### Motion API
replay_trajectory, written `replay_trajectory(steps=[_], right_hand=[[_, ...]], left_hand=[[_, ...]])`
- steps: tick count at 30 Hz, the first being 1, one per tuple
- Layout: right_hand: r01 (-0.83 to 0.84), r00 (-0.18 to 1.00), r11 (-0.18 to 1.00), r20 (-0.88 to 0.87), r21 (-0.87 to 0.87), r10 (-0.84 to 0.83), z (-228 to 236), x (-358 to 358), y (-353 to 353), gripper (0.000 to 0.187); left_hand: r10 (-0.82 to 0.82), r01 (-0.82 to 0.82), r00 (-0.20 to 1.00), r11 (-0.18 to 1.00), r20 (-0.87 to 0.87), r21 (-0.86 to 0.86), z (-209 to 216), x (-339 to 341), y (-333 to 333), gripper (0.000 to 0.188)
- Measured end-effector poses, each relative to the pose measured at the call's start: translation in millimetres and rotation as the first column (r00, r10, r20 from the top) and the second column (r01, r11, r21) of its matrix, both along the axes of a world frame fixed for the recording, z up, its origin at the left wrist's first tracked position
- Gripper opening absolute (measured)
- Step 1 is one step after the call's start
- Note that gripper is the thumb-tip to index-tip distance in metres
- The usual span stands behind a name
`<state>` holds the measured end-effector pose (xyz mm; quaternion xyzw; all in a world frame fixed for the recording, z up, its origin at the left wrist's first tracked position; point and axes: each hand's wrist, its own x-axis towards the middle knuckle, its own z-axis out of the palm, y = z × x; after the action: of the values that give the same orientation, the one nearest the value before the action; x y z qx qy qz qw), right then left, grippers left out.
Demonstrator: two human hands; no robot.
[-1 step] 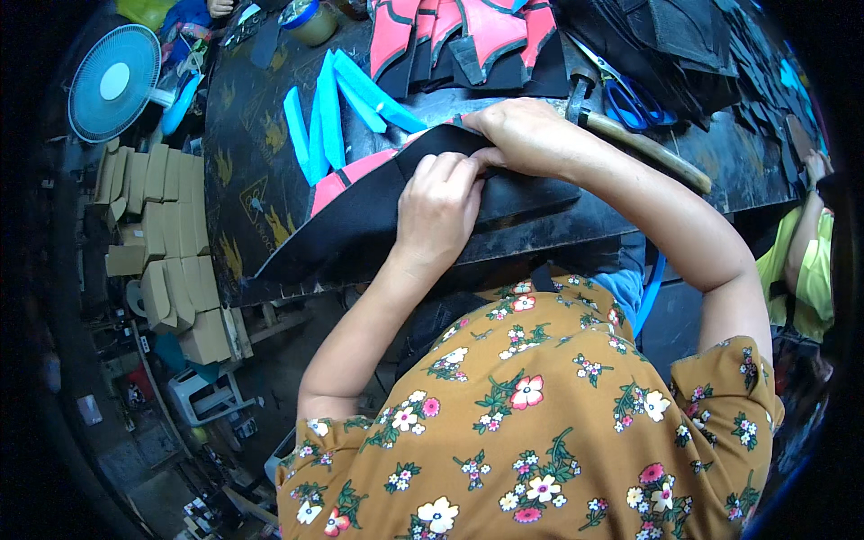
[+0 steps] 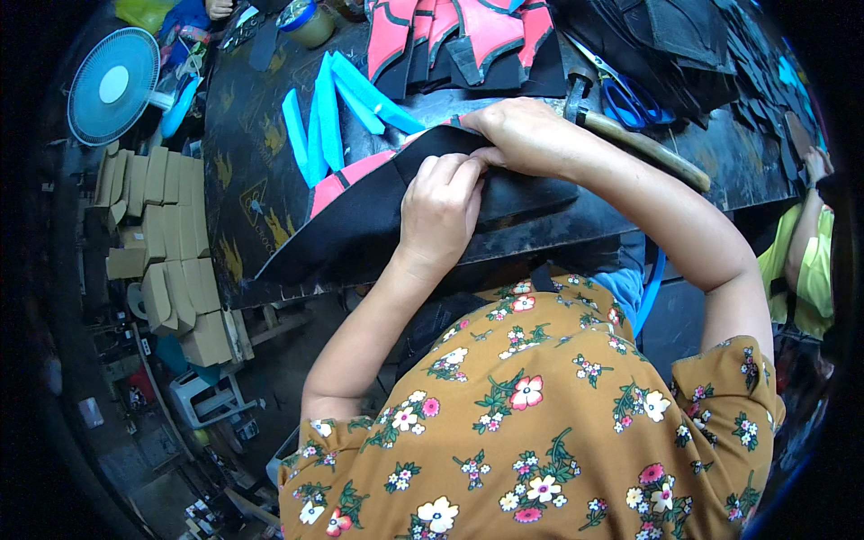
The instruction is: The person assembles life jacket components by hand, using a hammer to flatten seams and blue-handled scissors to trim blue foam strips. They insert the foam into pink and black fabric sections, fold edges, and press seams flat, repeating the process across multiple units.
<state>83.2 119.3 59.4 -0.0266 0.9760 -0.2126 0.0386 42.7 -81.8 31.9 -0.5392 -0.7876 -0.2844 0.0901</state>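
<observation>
A large black sheet piece [image 2: 346,225], looking like leather or fabric, lies at the table's near edge, its far side folded up against a pink panel [image 2: 360,169] with black trim. My left hand [image 2: 441,202] is closed on the black piece near its middle, fingers curled under. My right hand [image 2: 522,135] reaches over from the right and pinches the upper edge of the same piece, its fingertips almost touching the left ones. What lies between the fingertips is hidden. Several bright blue strips [image 2: 326,112] rest just beyond the pink panel.
Beyond my right forearm lie a wooden-handled hammer [image 2: 643,148] and blue-handled scissors [image 2: 621,94]. Stacked pink and black pieces [image 2: 486,36] and black pieces [image 2: 675,45] fill the far side. A jar [image 2: 308,22] stands far left. A fan [image 2: 112,85] and cardboard boxes [image 2: 171,225] are left of the table.
</observation>
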Motion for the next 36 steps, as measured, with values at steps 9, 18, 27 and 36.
replay_trajectory(steps=[9,18,27,36], right_hand=[[0.001,0.995,0.984,-0.096,-0.176,-0.019,-0.5,16.5,11.9,0.044],[0.012,0.983,0.994,-0.183,-0.105,-0.031,-4.6,22.0,6.6,0.039],[-0.065,0.997,0.984,0.023,-0.166,0.070,6.3,9.0,20.6,0.040],[-0.102,0.995,0.986,-0.020,-0.135,0.100,6.3,26.2,1.0,0.041]], left_hand=[[-0.014,0.014,0.998,1.000,-0.058,-0.003,-7.1,-3.5,4.7,0.019],[-0.018,0.017,0.999,0.999,-0.030,-0.027,-7.1,-5.4,5.9,0.017],[-0.038,0.038,0.999,0.999,-0.016,-0.009,-5.2,-8.4,7.6,0.014],[-0.090,0.095,0.991,0.994,0.099,-0.054,6.0,-9.6,-8.4,0.015]])
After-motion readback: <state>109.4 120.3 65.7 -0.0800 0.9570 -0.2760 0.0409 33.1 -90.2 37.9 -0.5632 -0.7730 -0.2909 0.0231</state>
